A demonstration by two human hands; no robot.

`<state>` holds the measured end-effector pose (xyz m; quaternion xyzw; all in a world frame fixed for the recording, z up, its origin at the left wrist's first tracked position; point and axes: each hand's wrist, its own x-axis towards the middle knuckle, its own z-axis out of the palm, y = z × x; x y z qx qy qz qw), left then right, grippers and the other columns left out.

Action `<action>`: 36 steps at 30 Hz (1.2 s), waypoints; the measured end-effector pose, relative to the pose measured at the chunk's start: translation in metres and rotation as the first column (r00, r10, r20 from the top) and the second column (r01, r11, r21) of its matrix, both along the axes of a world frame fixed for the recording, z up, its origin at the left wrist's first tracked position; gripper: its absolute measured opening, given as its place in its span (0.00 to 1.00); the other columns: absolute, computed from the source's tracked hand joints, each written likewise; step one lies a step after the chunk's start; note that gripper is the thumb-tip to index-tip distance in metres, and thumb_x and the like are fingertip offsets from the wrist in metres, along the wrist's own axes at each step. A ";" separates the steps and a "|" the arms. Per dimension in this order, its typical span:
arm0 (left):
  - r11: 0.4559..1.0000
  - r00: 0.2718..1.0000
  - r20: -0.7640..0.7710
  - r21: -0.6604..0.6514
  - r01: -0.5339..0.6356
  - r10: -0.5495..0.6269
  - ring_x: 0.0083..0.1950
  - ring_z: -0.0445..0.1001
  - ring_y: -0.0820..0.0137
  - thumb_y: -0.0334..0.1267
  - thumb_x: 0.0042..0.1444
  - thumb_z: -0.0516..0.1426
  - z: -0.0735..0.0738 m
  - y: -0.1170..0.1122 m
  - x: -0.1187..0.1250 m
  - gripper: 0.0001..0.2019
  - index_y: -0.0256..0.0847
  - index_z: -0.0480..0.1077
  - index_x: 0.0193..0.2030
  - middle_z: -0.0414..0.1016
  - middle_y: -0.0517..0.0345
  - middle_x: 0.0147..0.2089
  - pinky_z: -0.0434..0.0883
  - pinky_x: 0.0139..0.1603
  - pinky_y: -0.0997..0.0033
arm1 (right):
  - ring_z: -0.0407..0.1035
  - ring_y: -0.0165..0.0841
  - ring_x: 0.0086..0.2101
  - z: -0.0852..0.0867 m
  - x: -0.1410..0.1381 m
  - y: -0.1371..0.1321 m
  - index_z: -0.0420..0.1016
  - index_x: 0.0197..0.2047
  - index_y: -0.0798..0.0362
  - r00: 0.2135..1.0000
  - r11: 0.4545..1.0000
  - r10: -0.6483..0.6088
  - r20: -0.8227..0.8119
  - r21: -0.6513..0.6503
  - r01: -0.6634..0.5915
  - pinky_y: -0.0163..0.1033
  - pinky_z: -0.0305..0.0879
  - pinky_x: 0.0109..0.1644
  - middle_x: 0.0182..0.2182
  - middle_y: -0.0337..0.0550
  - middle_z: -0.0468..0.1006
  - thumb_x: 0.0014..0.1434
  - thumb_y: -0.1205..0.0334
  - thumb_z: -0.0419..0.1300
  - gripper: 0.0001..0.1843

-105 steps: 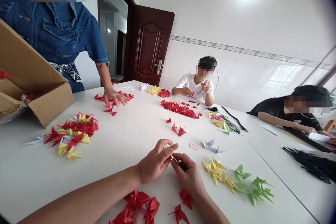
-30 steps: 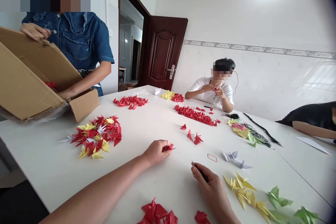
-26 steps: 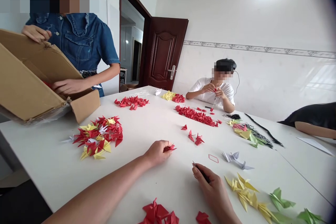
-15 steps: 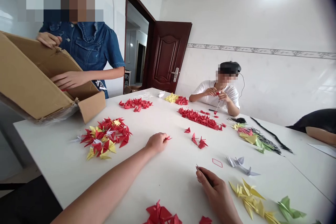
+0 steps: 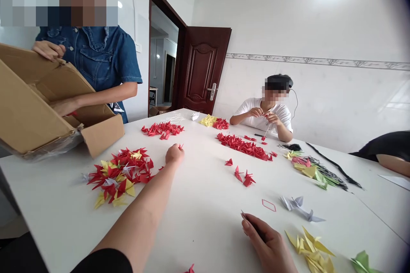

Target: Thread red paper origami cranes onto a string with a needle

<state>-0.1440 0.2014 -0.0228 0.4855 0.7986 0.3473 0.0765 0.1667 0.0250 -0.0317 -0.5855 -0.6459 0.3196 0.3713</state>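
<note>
My left hand (image 5: 175,155) is stretched far out over the table, closed, with the tip of a red paper crane (image 5: 181,146) poking out of the fingers. Just left of that arm lies a mixed pile of red, yellow and white paper cranes (image 5: 123,175). Closer to me, my right hand (image 5: 269,239) is closed around a slim pointed metal tool (image 5: 242,212); its rest is hidden in the palm, so its kind is unclear. White cranes (image 5: 299,207) and yellow cranes (image 5: 312,249) lie right of it. Several loose red cranes (image 5: 246,178) sit farther out.
A co-worker in denim (image 5: 96,64) reaches into a tilted cardboard box (image 5: 102,134) at the table's left edge. Another person (image 5: 270,106) handles red pieces across the table (image 5: 205,204). Red crane piles (image 5: 243,146) and black cords (image 5: 336,166) lie on the far side.
My left hand has moved away from me and to the left, still closed on the red crane. My right hand stays nearly in place. The co-worker's hand has gone deeper into the box.
</note>
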 end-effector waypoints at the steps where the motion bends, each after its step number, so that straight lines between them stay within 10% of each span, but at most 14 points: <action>1: 1.000 1.000 0.008 -0.001 -0.025 0.025 0.37 0.73 0.62 0.35 0.53 0.50 0.000 0.004 -0.003 0.08 0.42 0.67 0.38 0.75 0.50 0.37 0.64 0.30 0.70 | 0.71 0.43 0.43 0.000 0.000 0.001 0.78 0.40 0.52 1.000 1.000 0.005 0.005 -0.004 -0.005 0.36 0.69 0.43 0.41 0.44 0.79 0.48 0.41 0.56 0.26; 9: 0.995 0.996 0.026 0.027 -0.091 0.090 0.46 0.71 0.57 0.33 0.51 0.51 0.002 0.020 -0.014 0.28 0.39 0.50 0.60 0.69 0.43 0.51 0.66 0.37 0.66 | 0.71 0.43 0.43 0.001 0.000 0.004 0.78 0.40 0.51 1.000 1.000 0.012 0.001 -0.015 -0.012 0.36 0.69 0.43 0.41 0.44 0.79 0.48 0.41 0.57 0.25; 25: 0.949 0.951 -0.022 0.065 0.309 -0.309 0.47 0.71 0.62 0.33 0.47 0.54 -0.005 -0.030 0.009 0.16 0.37 0.68 0.45 0.72 0.50 0.46 0.65 0.50 0.67 | 0.62 0.31 0.23 -0.001 -0.005 0.009 0.77 0.35 0.56 0.993 0.995 0.006 -0.120 0.100 0.007 0.34 0.59 0.24 0.23 0.41 0.72 0.52 0.44 0.54 0.24; 32: 0.798 0.790 0.118 0.096 0.595 -0.602 0.48 0.72 0.65 0.47 0.52 0.53 0.001 -0.125 0.031 0.15 0.41 0.71 0.41 0.74 0.56 0.48 0.68 0.50 0.72 | 0.57 0.28 0.21 0.006 -0.006 0.001 0.75 0.35 0.57 0.986 0.994 0.054 -0.159 0.105 -0.038 0.32 0.55 0.23 0.23 0.40 0.70 0.52 0.44 0.54 0.23; 36: 0.555 0.507 0.267 0.147 0.819 -0.819 0.57 0.64 0.61 0.51 0.56 0.48 0.006 -0.185 0.026 0.22 0.42 0.65 0.52 0.66 0.49 0.56 0.63 0.56 0.63 | 0.57 0.29 0.21 0.007 -0.004 -0.002 0.75 0.34 0.57 0.987 0.994 0.054 -0.152 0.102 -0.039 0.33 0.55 0.23 0.23 0.40 0.69 0.51 0.42 0.54 0.25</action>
